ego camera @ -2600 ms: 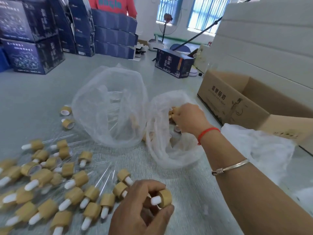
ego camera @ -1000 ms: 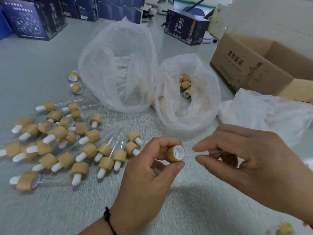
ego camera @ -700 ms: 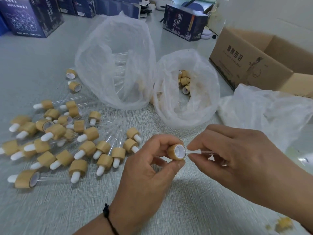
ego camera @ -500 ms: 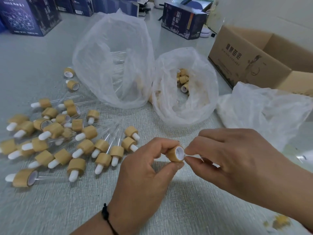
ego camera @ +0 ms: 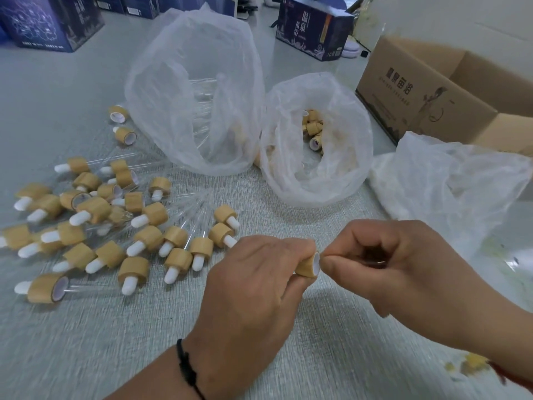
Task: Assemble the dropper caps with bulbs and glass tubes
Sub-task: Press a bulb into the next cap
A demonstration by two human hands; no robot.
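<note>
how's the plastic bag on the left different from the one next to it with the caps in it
The left bag stands taller and holds clear glass tubes; the middle bag sits lower and rounder, with tan caps inside. The left bag's opening faces sideways toward the pile of assembled droppers, while the middle bag gapes upward. Both are thin, translucent white plastic, open, resting on the table and touching each other.

Grey textured table is loaded: assembled droppers scattered left, two open plastic bags behind them, crumpled bag right, cardboard box and dark blue boxes at rear
</note>
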